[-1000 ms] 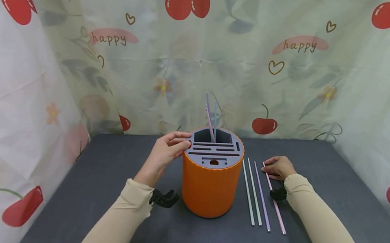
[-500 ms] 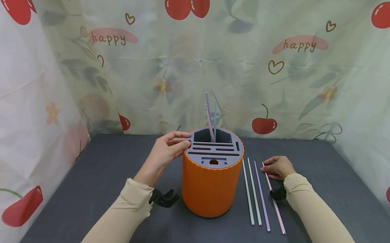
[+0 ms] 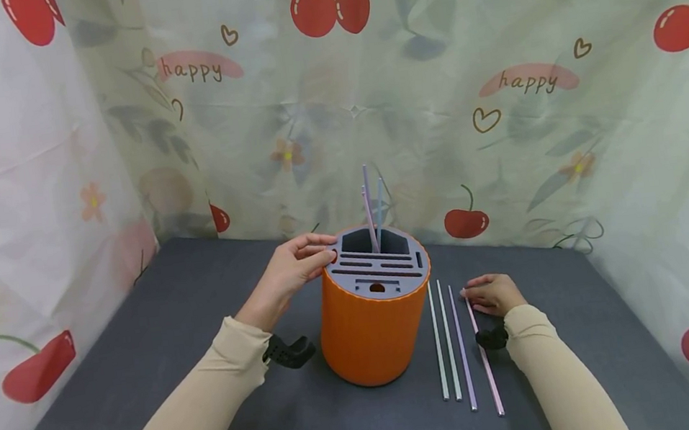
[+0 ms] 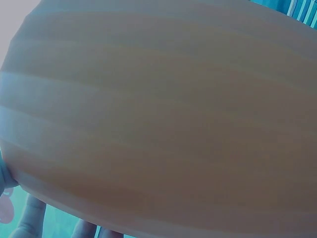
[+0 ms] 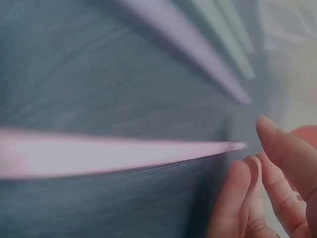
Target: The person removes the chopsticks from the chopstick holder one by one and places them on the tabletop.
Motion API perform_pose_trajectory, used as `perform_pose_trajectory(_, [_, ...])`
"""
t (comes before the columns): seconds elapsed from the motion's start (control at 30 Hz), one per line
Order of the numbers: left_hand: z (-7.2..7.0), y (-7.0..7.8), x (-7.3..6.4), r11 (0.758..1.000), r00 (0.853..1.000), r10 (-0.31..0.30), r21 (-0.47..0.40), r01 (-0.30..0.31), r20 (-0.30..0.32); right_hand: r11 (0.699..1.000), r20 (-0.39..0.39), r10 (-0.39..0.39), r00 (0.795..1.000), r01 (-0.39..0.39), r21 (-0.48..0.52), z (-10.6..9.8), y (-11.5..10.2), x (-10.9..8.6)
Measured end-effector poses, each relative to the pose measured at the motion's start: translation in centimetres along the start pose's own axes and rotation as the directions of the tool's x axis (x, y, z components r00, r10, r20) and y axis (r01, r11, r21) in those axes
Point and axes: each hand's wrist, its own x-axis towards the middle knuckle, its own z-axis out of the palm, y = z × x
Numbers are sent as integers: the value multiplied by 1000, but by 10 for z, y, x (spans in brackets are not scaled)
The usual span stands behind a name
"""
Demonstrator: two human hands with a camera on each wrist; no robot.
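Head view: a person's left hand (image 3: 295, 266) grips the rim of an upright orange holder (image 3: 370, 335) on a dark table (image 3: 268, 428), while the right hand (image 3: 492, 293) is at the far end of a loose pink stick (image 3: 490, 377) lying to the holder's right. Three sticks stand in the large angular compartment (image 3: 396, 241) at the back of the holder's grey lid (image 3: 409, 286): a tall purple stick (image 3: 366, 177), a standing pink stick (image 3: 368, 213) and a blue stick (image 3: 379, 203), all rising well above it. Narrow slots (image 3: 358, 272) run across the lid in front of them. Between the holder and the loose pink stick, side by side, lie a pale green stick (image 3: 440, 355), a second green stick (image 3: 452, 360) and a loose purple stick (image 3: 466, 366).

The right wrist view settles what the head view leaves unclear: that hand's fingertips (image 5: 264, 124) are spread, the pink tip pointing toward the gap between them; whether skin touches it cannot be told. The left wrist view, filled by the holder's ribbed wall, shows fingers (image 4: 33, 218) along its edge that the head view partly hides. The standing sticks appear in the head view alone
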Motion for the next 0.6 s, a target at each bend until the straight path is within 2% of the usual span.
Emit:
perform_pose_trajectory(0.13, [0,0,1,1000,1000,-1,4,1,1,992,43,-61,997,56,111,-11,-35,-8])
perform_pose_trajectory(0.23, [0,1,1,1000,1000,-2,4,2,2,971,90,-128,988,106,216,-15,-79,-23])
perform_pose_trajectory(0.3, [0,1,1,1000,1000,-4,1,4,3,942,120,-187,975,144,302,-14,-111,-36])
perform_pose_trajectory(0.37, [0,1,1,1000,1000,-2,1,2,6,907,142,-255,956,186,376,-11,-140,-52])
perform_pose_trajectory(0.43, [0,1,1,1000,1000,-5,-4,5,5,869,151,-342,927,251,426,-5,-165,-66])
perform_pose_trajectory(0.6, [0,-1,1,1000,1000,-5,-5,5,9,787,146,-497,856,373,491,19,-206,-95])
